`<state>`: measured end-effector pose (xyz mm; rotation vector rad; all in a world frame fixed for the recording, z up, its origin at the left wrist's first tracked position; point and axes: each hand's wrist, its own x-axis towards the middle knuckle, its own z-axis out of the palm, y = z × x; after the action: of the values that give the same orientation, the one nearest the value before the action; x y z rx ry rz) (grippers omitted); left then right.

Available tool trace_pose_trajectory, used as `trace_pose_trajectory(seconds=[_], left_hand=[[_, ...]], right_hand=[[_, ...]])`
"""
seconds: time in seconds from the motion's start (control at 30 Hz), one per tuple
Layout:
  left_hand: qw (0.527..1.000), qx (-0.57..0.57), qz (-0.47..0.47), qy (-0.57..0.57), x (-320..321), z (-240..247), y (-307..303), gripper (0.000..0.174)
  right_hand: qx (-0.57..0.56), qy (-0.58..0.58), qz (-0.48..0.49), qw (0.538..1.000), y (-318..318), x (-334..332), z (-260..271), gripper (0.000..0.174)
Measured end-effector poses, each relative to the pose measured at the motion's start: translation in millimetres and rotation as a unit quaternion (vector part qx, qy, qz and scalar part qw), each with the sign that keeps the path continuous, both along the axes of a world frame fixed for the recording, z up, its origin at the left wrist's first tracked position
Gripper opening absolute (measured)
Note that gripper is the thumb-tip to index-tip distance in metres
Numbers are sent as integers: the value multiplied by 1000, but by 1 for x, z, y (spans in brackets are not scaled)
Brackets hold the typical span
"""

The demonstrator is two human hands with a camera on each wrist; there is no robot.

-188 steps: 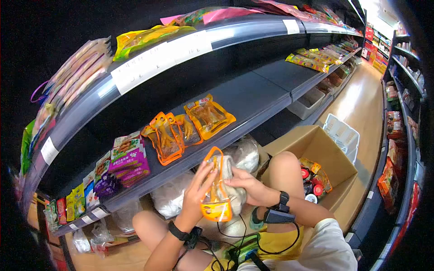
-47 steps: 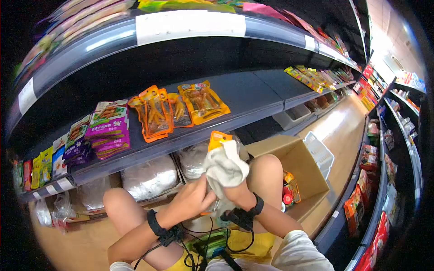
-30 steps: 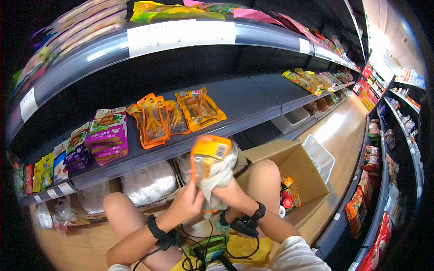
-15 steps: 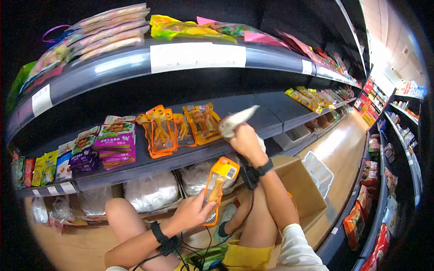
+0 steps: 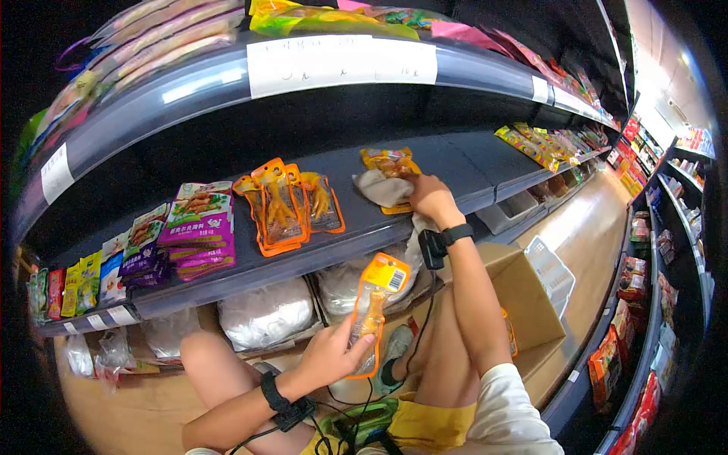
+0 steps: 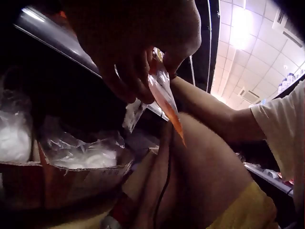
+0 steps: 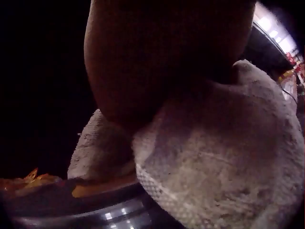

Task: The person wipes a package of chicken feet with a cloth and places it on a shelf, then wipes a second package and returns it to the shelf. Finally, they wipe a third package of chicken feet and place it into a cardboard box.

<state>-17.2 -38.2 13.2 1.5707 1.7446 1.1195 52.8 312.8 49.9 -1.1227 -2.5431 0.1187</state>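
Orange-edged pkt [image 5: 371, 312] pinched in L hand [image 5: 327, 356], whitish cloth [image 5: 379, 188] gripped in R hand [image 5: 434, 199]

Cloth [image 5: 377, 187] partly hides shelf packet [image 5: 392, 161] — perhaps also fingertips of right hand [image 5: 434, 199].

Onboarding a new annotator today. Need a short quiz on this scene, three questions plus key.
1. What does the left hand hold?
2. True or false: in the head view, the purple packets lie to the right of the cluster of orange pouches on the shelf.
3. What does the right hand grip?
A) a purple packet
B) a pale cloth
C) a white basket

Key:
1. An orange-edged pouch with a barcode on its orange top.
2. False: the purple packets lie to the left of the orange pouches.
3. B.
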Motion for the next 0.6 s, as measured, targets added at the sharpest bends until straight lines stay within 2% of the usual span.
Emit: trace_pose_trajectory(seconds=[0.03, 0.07, 0.2, 0.23, 0.27, 0.3, 0.33, 0.37, 0.43, 0.47, 0.5, 0.6], left_hand=[[1000, 16, 11, -14, -2, -2, 2, 44], [999, 33, 22, -28, -4, -2, 3, 43], [983, 86, 70, -147, -6, 7, 7, 37], [975, 104, 81, -181, -6, 6, 8, 36], [965, 120, 90, -214, -6, 6, 8, 34], [955, 134, 99, -247, -6, 5, 8, 33], [939, 82, 84, -322, -10, 11, 3, 32], [942, 108, 65, -311, -13, 8, 2, 32], [945, 159, 25, -285, -16, 0, 5, 33], [937, 108, 3, -331, -15, 1, 3, 35], [940, 110, 1, -322, -12, -1, 3, 36], [947, 120, 17, -297, -8, -18, 8, 41]], right_hand=[[20, 40, 2, 999, 2, 5, 0, 35], [45, 118, 67, 990, 2, 12, -2, 41], [-46, 342, 105, 933, -49, 23, 41, 53], [-99, 412, 138, 895, -59, 23, 37, 46], [-233, 453, 157, 846, -74, 26, 30, 41], [-363, 483, 172, 778, -96, 28, 26, 35], [-416, 460, 170, 766, -120, 32, 20, 33], [-468, 436, 167, 750, -142, 35, 11, 31], [-451, 366, 198, 790, -178, 34, -13, 47], [-472, 352, 225, 776, -190, 32, -30, 47], [-493, 338, 250, 762, -196, 30, -42, 47], [-507, 279, 266, 771, -227, 33, -3, 47]])
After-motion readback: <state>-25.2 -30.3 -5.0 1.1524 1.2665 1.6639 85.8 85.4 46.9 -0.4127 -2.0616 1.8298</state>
